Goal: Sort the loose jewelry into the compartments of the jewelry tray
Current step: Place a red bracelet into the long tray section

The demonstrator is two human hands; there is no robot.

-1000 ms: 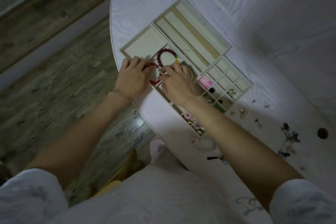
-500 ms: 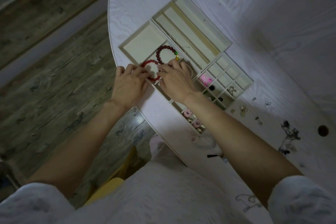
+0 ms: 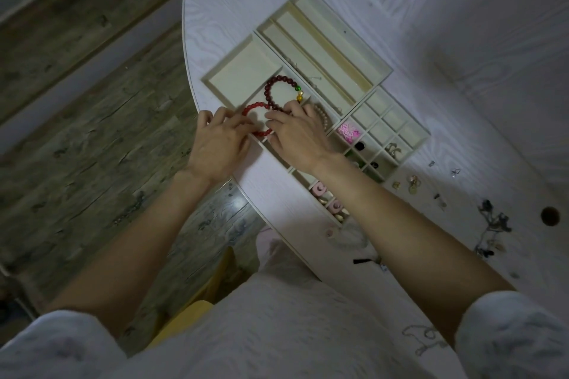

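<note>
Left hand (image 3: 220, 144) rests fingers on the bright red bracelet (image 3: 256, 120), curled over its near edge; a real pinch can't be confirmed. Right hand (image 3: 297, 135) has fingers bent down onto the same loop at the tray (image 3: 234, 83) compartment, beside the dark red bracelet (image 3: 278, 91). To do it well: flatten the loop fully inside the walls, not overlapping the dark one. Loose pieces (image 3: 412, 184) wait on the table (image 3: 462, 9).

I can read no text, label, brand, number or sign anywhere in front of me. The cream compartmented jewelry tray (image 3: 354, 49) carries no lettering, and the pale wood-grain tabletop (image 3: 462, 9) shows only its grain. The small pieces in the tray are too dim to show any marking.
</note>
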